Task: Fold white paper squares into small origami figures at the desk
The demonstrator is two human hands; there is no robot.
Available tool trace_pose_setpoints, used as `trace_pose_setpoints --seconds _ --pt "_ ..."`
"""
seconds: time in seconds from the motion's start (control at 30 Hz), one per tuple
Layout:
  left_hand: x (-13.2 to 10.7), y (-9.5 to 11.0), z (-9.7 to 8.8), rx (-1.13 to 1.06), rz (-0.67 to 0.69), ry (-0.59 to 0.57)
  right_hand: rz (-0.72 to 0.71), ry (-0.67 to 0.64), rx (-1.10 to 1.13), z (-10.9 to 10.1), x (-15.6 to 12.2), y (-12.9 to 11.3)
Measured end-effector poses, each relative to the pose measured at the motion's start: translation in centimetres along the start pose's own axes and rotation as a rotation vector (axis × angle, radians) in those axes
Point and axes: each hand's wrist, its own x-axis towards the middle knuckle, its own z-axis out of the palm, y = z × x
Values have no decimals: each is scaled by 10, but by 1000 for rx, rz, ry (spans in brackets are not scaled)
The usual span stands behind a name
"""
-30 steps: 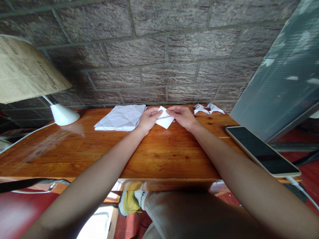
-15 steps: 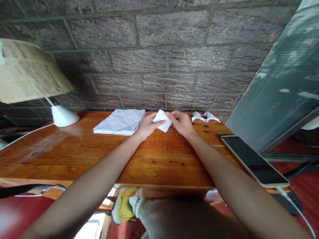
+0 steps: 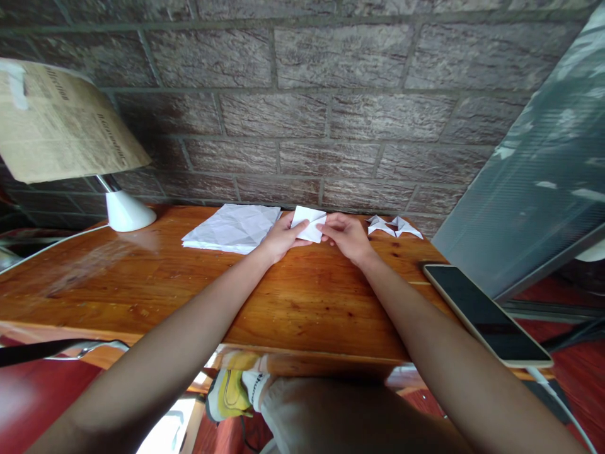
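A small folded square of white paper (image 3: 307, 219) is held up between both hands, above the wooden table (image 3: 302, 296). My left hand (image 3: 284, 238) grips its left side, thumb on the front face and fingers behind. On the right edge, my right hand (image 3: 347, 234) pinches the paper between thumb and fingers. Left of my left hand lies a stack of creased white paper sheets (image 3: 231, 227). Two folded white paper shapes (image 3: 394, 227) with pointed ends rest beyond my right hand, near the wall.
A lamp (image 3: 130, 211) with a newsprint shade stands at the left, its white cord trailing off. A phone (image 3: 486, 312) on a charging cable lies by the right edge. A stone-block wall (image 3: 293, 113) rises behind the table, and a ribbed translucent panel (image 3: 515, 189) leans at right.
The paper square has turned in my hands, so its top edge now lies nearly level instead of a corner pointing up. The view has shifted slightly.
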Motion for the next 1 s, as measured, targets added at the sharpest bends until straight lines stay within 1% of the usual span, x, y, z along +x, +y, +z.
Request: trace_pose_setpoints --seconds 0.1,0.23,0.37,0.47,0.53,0.7,0.87,1.0 --pt "-1 0 -1 20 -15 -11 8 -51 7 0 -1 -1" --pt "1 -1 -3 -17 28 -10 29 -118 35 1 -3 -2" --pt "3 -2 -2 -48 53 -12 50 -65 97 2 -2 -1" --pt "2 0 1 -78 80 -46 78 -8 162 2 -2 -2" --pt "1 0 2 -82 92 -61 82 5 178 1 -2 -3" --pt "2 -1 1 -49 82 -4 59 -10 147 3 -2 -3" --pt "1 0 2 -97 29 16 34 -31 127 4 -4 -3" --pt "1 2 3 -106 36 44 46 -56 140 5 -5 -6"
